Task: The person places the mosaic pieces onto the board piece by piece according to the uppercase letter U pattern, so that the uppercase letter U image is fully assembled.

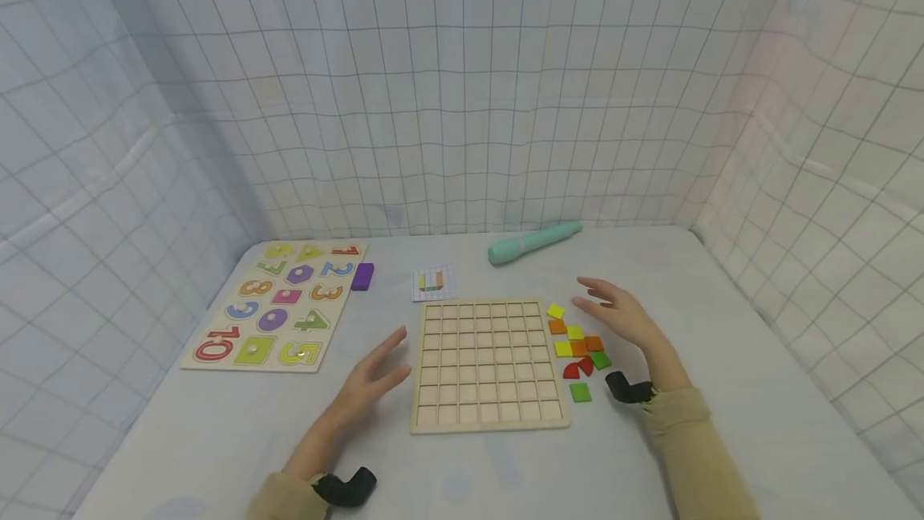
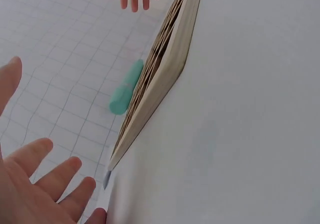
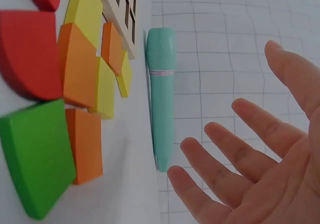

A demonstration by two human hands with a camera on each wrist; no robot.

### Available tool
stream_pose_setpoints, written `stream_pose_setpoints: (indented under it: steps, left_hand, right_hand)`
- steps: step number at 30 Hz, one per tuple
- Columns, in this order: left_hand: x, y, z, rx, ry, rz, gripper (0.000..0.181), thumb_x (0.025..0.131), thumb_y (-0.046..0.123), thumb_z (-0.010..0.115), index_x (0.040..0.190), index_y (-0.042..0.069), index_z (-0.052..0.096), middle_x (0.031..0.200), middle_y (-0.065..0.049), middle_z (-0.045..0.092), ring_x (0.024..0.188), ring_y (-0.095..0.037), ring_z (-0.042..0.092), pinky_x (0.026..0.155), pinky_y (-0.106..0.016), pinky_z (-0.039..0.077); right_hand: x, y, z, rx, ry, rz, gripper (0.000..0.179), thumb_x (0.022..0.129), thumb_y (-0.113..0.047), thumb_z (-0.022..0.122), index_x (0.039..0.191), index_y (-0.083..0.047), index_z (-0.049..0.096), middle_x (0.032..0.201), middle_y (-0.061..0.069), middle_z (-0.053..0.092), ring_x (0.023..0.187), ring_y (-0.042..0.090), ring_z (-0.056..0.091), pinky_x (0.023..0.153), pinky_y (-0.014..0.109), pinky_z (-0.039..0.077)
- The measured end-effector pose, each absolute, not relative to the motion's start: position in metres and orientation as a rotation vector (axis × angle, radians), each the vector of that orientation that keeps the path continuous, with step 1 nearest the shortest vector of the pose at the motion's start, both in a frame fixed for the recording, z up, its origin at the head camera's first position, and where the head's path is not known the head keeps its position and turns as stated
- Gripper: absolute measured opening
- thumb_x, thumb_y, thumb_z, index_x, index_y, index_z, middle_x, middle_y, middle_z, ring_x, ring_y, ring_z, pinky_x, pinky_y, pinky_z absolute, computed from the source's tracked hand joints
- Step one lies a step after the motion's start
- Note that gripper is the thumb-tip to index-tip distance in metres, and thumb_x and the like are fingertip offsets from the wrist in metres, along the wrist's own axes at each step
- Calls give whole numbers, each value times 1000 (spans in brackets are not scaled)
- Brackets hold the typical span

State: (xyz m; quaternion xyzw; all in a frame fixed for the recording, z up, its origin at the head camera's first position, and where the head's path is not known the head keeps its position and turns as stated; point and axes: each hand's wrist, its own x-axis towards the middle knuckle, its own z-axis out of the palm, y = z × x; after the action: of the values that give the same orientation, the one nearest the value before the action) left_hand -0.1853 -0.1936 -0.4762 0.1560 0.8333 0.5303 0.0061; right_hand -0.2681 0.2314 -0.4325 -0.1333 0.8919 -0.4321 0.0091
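A wooden grid board (image 1: 491, 363) lies in the middle of the table, its square cells bare. Left of it hovers my left hand (image 1: 368, 383), fingers spread and holding nothing. My right hand (image 1: 617, 315) is at the board's upper right, its fingers apart in the right wrist view and nothing in them. Beside the board's right edge, near that hand, lie several loose flat pieces: yellow squares (image 1: 556, 310), orange squares (image 1: 593, 343), green squares (image 1: 581, 392) and red quarter-rounds (image 1: 571, 371). Behind the board is a small pattern card (image 1: 444, 273) with a coloured U shape.
At the left lies a number-and-shape puzzle board (image 1: 285, 307), a purple block (image 1: 363, 277) at its right edge. A mint-green microphone-shaped stick (image 1: 534, 242) lies at the back by the gridded cloth wall (image 1: 462, 143). Similar cloth walls stand on both sides.
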Motion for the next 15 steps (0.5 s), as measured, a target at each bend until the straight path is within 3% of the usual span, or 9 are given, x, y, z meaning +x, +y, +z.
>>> stream_pose_setpoints:
  steps: [8, 15]
  left_hand:
    - [-181, -188, -484, 424, 2634, 1542, 71, 82, 39, 71, 143, 21, 40, 149, -4, 35, 139, -26, 25, 114, -48, 20]
    - [-182, -190, -489, 556, 2721, 1448, 68, 79, 38, 74, 138, 14, 48, 145, -4, 41, 136, -30, 30, 114, -50, 18]
  right_hand:
    - [-280, 216, -439, -368, 2727, -1431, 64, 89, -44, 62, 138, -6, 45, 142, 18, 42, 127, 39, 40, 103, 58, 35]
    - [-286, 209, -450, -282, 2695, -1457, 63, 87, -44, 64, 135, -7, 49, 140, 16, 44, 126, 38, 42, 103, 56, 36]
